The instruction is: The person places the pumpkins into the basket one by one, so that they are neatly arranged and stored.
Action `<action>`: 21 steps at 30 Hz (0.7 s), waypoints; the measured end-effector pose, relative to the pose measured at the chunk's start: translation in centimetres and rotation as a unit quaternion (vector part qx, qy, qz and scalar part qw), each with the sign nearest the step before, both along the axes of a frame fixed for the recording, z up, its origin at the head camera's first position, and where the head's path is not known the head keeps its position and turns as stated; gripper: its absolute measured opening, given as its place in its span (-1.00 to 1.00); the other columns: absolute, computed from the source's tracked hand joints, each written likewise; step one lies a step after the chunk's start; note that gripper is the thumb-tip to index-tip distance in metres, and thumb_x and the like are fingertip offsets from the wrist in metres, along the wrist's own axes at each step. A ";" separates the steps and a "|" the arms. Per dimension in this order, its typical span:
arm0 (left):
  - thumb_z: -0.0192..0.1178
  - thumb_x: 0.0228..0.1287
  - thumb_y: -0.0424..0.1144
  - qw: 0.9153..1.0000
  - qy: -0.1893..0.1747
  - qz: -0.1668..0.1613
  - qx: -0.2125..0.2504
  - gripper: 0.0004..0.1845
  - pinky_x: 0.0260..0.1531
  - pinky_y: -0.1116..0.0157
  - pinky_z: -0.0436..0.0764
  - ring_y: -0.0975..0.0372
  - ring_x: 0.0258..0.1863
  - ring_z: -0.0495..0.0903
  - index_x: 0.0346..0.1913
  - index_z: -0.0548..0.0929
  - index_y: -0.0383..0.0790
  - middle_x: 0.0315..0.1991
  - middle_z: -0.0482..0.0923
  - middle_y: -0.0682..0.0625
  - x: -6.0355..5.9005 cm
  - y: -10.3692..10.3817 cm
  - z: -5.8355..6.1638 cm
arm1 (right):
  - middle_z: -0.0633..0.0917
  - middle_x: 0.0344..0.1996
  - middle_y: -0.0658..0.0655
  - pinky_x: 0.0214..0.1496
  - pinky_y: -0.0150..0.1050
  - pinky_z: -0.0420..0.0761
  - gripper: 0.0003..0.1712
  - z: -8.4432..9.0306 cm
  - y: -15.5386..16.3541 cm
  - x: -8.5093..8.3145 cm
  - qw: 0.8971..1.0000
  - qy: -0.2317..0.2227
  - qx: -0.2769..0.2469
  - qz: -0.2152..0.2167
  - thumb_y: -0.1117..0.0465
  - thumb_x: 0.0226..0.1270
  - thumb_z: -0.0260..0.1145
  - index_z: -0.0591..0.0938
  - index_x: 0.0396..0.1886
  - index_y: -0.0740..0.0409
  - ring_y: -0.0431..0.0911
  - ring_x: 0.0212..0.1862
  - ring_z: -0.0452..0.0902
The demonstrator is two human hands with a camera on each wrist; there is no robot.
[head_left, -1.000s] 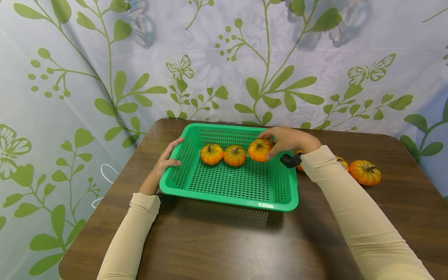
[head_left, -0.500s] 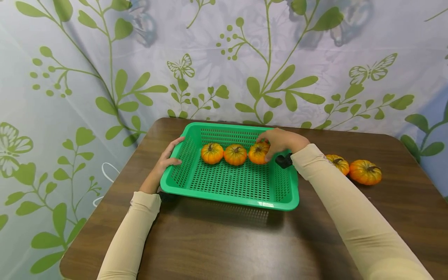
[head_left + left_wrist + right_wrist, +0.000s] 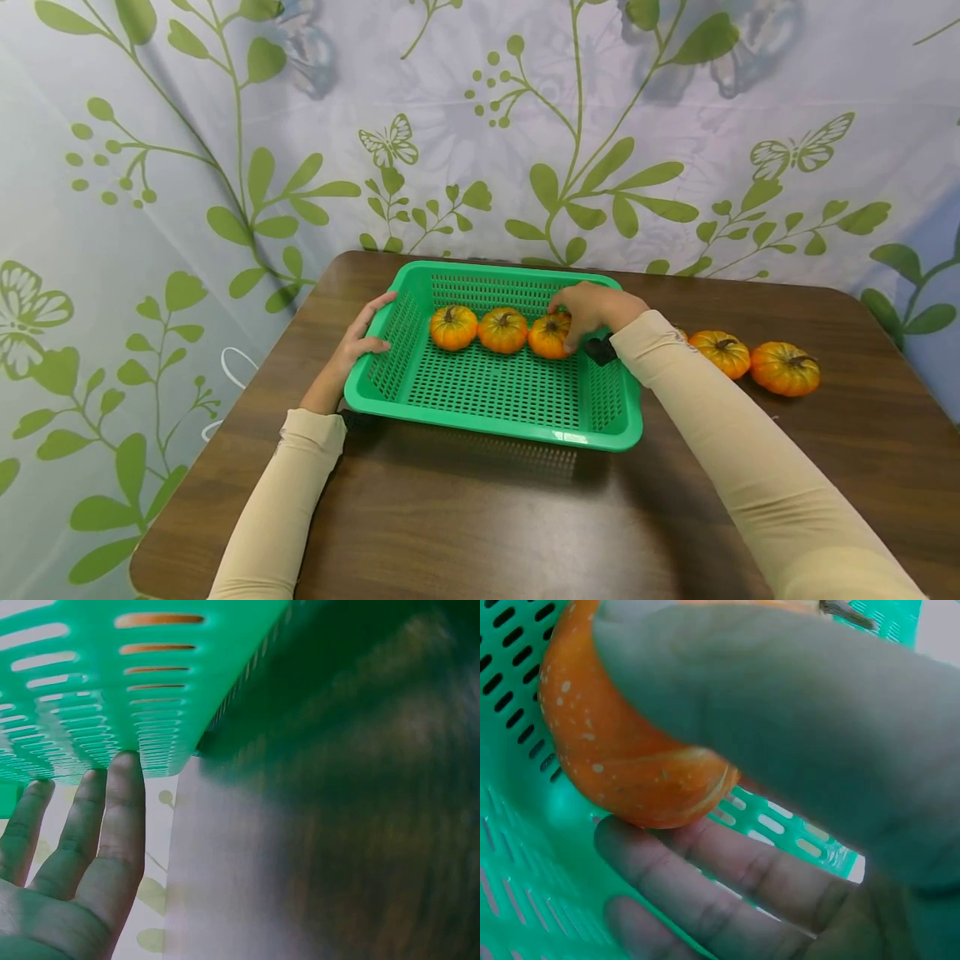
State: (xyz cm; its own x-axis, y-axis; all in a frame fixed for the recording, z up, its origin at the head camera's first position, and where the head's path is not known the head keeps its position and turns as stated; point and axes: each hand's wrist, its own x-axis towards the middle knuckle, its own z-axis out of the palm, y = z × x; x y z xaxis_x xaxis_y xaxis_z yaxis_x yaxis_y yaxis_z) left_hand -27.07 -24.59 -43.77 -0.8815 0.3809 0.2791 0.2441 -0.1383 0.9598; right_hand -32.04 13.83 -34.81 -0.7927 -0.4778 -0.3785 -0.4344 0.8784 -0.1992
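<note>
A green perforated plastic basket (image 3: 491, 392) is on the brown table, with three small orange pumpkins in a row inside. The left pumpkin (image 3: 453, 327) and the middle pumpkin (image 3: 502, 331) sit side by side. My right hand (image 3: 588, 308) holds the third pumpkin (image 3: 548, 337), low in the basket beside the middle one. In the right wrist view, the thumb lies across this pumpkin (image 3: 630, 772) and fingers are under its side. At the basket's left end my left hand (image 3: 348, 354) grips the rim, thumb inside; in the left wrist view, its fingers (image 3: 124, 802) touch the outer wall.
To the right of the basket, more pumpkins rest on the table (image 3: 480, 517): a striped one (image 3: 720, 352), a rightmost one (image 3: 785, 369), and another mostly hidden by the right sleeve. A leaf-patterned cloth (image 3: 450, 125) hangs behind the table.
My right hand has lowered the third pumpkin and shifted it slightly left, next to the middle pumpkin. The right sleeve moved left, uncovering more of the pumpkins outside. My left hand stayed put.
</note>
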 end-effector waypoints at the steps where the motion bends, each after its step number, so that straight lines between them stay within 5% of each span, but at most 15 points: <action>1: -0.07 0.08 -0.54 1.000 0.001 0.001 0.000 -0.15 0.00 0.33 0.52 0.08 0.18 0.39 0.55 0.09 -0.27 0.43 0.06 -0.33 0.0 0.0 0.0 | 0.45 0.30 0.36 0.12 0.09 0.52 -0.15 0.0 -0.1 0.0 1.000 0.000 0.001 -0.002 0.12 0.07 0.58 0.47 0.37 0.17 0.23 0.23 0.43; 13: -0.05 0.08 -0.52 1.000 0.002 0.001 -0.005 -0.15 -0.02 0.32 0.53 0.08 0.14 0.40 0.55 0.11 -0.24 0.42 0.08 -0.31 -0.1 -0.1 -0.1 | 0.43 0.31 0.36 0.01 0.01 0.54 -0.18 0.2 -0.5 0.4 1.000 -0.011 0.004 -0.011 0.15 0.13 0.53 0.43 0.39 0.15 0.20 0.19 0.44; 21: -0.05 0.08 -0.51 1.000 0.002 0.010 -0.018 -0.15 -0.03 0.33 0.53 0.07 0.14 0.38 0.55 0.09 -0.27 0.47 0.04 -0.27 -0.1 0.0 -0.1 | 0.49 0.26 0.37 0.11 0.08 0.53 -0.23 0.5 0.1 0.8 1.000 -0.010 -0.005 -0.011 0.18 0.20 0.48 0.43 0.40 0.18 0.22 0.21 0.44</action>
State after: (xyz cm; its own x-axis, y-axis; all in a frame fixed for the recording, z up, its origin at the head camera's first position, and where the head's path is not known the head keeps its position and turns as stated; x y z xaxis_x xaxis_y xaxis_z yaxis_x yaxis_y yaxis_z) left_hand -27.18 -24.63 -43.85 -0.8877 0.3737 0.2690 0.2500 -0.0994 0.9631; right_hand -31.20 13.95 -34.35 -0.7958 -0.4638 -0.3895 -0.4108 0.8859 -0.2155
